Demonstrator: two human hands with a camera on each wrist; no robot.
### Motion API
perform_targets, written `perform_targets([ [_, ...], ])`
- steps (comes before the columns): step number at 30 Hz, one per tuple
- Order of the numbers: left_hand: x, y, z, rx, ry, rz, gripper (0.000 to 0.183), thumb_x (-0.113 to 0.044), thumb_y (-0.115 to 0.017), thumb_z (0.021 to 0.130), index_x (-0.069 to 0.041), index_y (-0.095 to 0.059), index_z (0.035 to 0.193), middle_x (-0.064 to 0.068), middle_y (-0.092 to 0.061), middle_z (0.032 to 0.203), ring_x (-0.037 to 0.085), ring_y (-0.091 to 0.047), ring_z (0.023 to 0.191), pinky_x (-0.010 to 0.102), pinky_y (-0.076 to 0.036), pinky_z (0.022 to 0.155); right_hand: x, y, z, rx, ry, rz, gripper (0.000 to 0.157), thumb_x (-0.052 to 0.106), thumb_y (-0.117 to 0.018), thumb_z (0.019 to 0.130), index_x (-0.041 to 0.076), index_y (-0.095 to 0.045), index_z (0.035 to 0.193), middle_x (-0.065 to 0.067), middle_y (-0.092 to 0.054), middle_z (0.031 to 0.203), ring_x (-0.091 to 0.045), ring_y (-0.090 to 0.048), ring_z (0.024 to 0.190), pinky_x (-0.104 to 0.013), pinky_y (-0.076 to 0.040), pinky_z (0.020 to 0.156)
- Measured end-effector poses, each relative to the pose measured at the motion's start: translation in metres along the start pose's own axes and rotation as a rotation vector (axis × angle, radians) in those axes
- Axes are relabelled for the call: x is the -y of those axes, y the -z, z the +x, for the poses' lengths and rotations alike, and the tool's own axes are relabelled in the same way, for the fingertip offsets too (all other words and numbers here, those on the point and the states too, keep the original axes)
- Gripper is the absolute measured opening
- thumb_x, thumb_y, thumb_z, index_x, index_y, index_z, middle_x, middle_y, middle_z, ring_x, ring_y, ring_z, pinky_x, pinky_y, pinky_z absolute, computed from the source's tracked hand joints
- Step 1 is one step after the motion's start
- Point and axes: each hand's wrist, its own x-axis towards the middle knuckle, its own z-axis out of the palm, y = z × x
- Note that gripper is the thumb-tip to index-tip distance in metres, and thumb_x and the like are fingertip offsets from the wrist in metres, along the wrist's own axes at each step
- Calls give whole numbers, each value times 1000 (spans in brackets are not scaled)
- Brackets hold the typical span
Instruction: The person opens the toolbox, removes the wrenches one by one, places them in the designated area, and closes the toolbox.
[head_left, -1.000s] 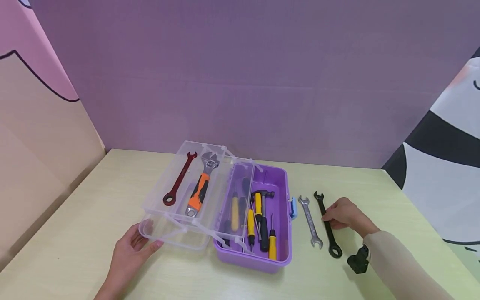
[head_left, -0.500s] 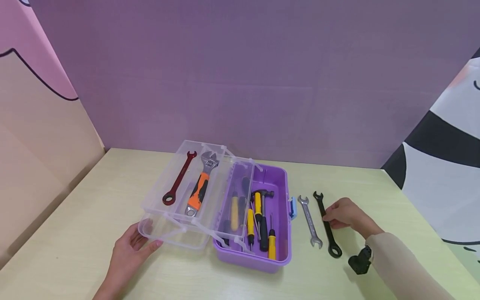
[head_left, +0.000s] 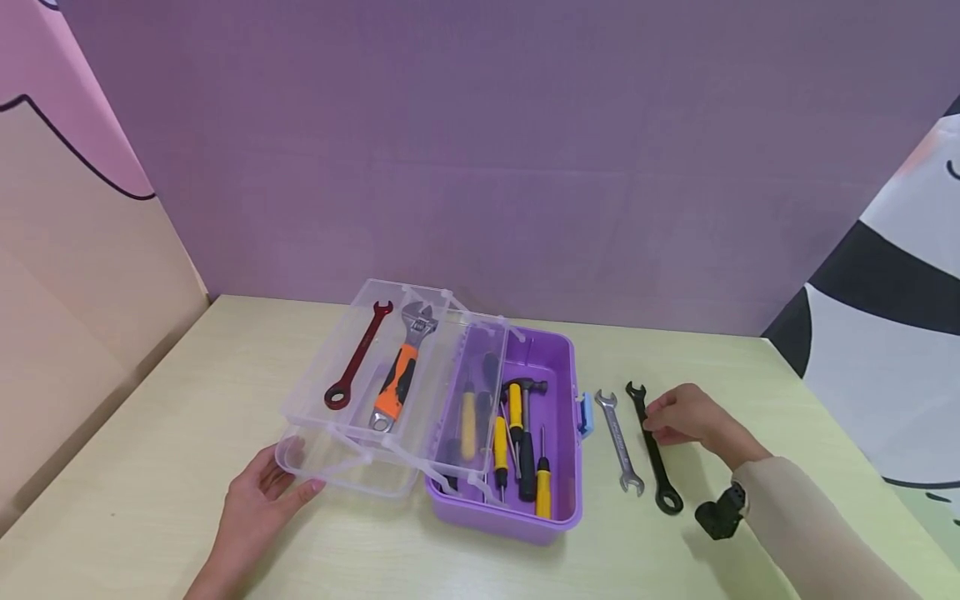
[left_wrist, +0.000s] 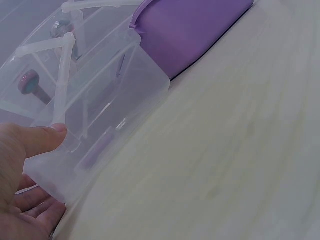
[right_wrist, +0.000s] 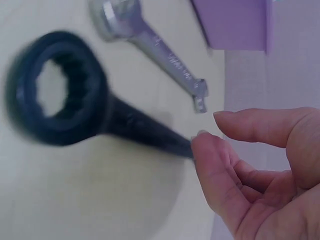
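My right hand is at the black wrench, which lies on the table to the right of the purple box. The right wrist view shows a clear gap between my thumb and index finger, so I have no pinch on it; whether my index fingertip touches the handle I cannot tell. The silver wrench lies just to its left, apart from my fingers. My left hand holds the near left corner of the clear lid, thumb and fingers on either side.

As for progress, the red wrench and the adjustable wrench lie in the left part of the clear tray, while the hammer and a yellow screwdriver are among the tools down in the box. That leaves the black and silver wrenches outside. From how they lie, I cannot judge whether I am setting the black one down or about to take it up.
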Motion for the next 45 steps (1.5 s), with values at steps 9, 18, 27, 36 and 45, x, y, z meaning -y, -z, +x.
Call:
perform_targets([
  [9, -2, 0, 1, -5, 19, 35, 68, -10, -75, 81, 5, -39, 137, 28, -45, 140, 11, -54, 117, 0, -44, 86, 30, 5, 1, 4, 43, -28, 26, 2, -62, 86, -15, -53, 104, -5, -61, 81, -12, -60, 68, -29, -60, 68],
  [18, 0, -2, 0, -12, 7, 9, 66, -6, -74, 81, 7, -40, 136, 30, -47, 137, 3, -55, 111, 1, -45, 84, 55, 4, 5, 1, 98, -62, 27, 3, -62, 86, -15, -54, 105, -7, -63, 81, -11, -59, 66, -30, -61, 69],
  [27, -2, -1, -1, -7, -3, -4, 66, -6, -74, 81, 7, -40, 136, 30, -46, 138, -6, -53, 107, 1, -45, 85, 79, -1, 4, 15, 121, -73, 27, 5, -63, 86, -13, -54, 105, -8, -64, 82, -10, -59, 65, -26, -60, 67],
  [36, -1, -1, -1, -3, 8, 17, 66, -4, -73, 82, 7, -38, 137, 31, -46, 138, 22, -53, 120, 1, -45, 84, 112, -7, 3, 4, 147, -106, 27, 6, -63, 87, -13, -56, 106, -7, -62, 78, -10, -57, 65, -27, -61, 69],
  [45, -3, -1, -2, -4, 18, 3, 66, -3, -73, 82, 7, -38, 137, 30, -45, 138, 17, -53, 119, 1, -45, 85, 139, -18, 7, -1, 170, -129, 22, 7, -60, 88, -11, -61, 102, -11, -63, 87, -12, -58, 68, -30, -61, 74],
])
